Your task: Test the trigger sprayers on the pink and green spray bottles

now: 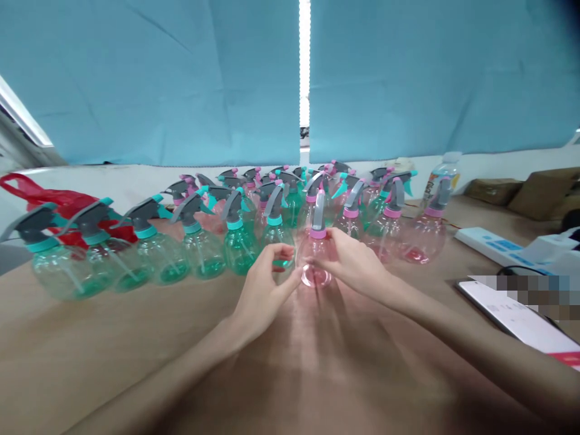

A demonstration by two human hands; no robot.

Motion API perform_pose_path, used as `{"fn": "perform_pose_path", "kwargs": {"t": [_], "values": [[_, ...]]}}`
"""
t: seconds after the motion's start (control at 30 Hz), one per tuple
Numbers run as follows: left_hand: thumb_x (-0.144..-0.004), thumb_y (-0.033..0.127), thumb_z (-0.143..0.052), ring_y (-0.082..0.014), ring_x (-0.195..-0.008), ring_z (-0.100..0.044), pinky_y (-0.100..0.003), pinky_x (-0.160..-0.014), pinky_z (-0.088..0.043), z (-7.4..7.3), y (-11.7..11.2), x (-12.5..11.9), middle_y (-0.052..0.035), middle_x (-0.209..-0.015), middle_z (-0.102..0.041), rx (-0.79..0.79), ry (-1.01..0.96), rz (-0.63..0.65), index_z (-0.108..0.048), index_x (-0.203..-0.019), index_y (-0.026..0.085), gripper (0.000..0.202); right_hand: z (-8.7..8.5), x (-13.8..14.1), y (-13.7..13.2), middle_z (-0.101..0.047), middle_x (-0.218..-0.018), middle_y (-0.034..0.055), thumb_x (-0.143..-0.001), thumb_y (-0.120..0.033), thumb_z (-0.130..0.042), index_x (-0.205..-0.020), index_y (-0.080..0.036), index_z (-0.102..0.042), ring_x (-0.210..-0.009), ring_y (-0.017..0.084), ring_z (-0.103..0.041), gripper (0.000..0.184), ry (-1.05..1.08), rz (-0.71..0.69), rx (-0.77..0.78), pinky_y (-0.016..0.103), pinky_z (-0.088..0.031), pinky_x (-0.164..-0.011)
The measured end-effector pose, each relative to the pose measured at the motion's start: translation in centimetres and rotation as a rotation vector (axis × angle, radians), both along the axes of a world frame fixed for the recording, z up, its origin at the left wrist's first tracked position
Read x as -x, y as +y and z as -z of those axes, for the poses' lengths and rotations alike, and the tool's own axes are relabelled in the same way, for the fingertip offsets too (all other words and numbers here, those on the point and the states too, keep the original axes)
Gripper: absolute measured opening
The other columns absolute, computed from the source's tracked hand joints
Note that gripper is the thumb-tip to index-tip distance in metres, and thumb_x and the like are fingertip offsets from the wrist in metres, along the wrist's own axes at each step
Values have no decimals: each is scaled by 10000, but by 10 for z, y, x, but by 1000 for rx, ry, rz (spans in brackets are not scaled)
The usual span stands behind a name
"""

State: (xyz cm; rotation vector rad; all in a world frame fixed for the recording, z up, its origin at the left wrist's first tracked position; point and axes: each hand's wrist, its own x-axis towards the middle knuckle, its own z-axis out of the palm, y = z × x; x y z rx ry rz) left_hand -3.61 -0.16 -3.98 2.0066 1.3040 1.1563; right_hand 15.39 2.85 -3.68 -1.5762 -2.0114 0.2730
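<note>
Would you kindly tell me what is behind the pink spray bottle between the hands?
Behind the pink spray bottle, part of another pink-collared spray bottle shows, including its grey head. The front bottle overlaps its lower part, so its base cannot be made out.

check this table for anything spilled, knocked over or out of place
Nothing looks spilled or knocked over; the front spray bottles stand upright. A drink bottle behind the rightmost pink spray bottle looks a bit out of place, since it stands beside spray bottles.
</note>
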Motion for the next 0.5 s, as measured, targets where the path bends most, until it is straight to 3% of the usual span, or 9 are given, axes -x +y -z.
{"fn": "perform_pose_path", "kwargs": {"t": [0.17, 0.27, 0.33, 0.5], "values": [[-804, 313, -682, -249, -1241, -525, -407, -1033, -447, -18, 4, -18, -96, -1358, -531, 28, -80, 86, -452, -1298, 210, 554, 1, 4, -39, -707, -1016, 80, -822, -516, -646, -1082, -205, -545, -864, 321, -702, 418, -32, -83, 0, 367, -471, -604], [-783, 357, -701, -268, -1204, -552, -413, -995, -475, -28, -3, -27, -111, -1367, -529, 76, -117, 121, -430, -1337, 200, 636, 2, 9, -59, -704, -911, 64, -806, -572, -641, -1017, -201, -561, -766, 303, -698, 434, -37, -145, -24, 357, -465, -560], [-802, 356, -681, -262, -1126, -597, -420, -955, -493, -30, -9, -29, -97, -1305, -575, 71, -125, 122, -440, -1328, 213, 596, 4, 12, -68, -702, -895, 67, -804, -617, -619, -1082, -199, -563, -716, 292, -691, 504, -26, -175, -51, 357, -476, -541], [-858, 286, -594, -239, -1018, -636, -426, -910, -506, -25, -19, -24, -53, -1130, -643, 41, -168, 144, -526, -1208, 232, 361, 9, 14, -78, -652, -1164, 156, -831, -643, -578, -1343, -181, -453, -770, 292, -685, 701, -19, -302, -130, 404, -526, -604]]}}
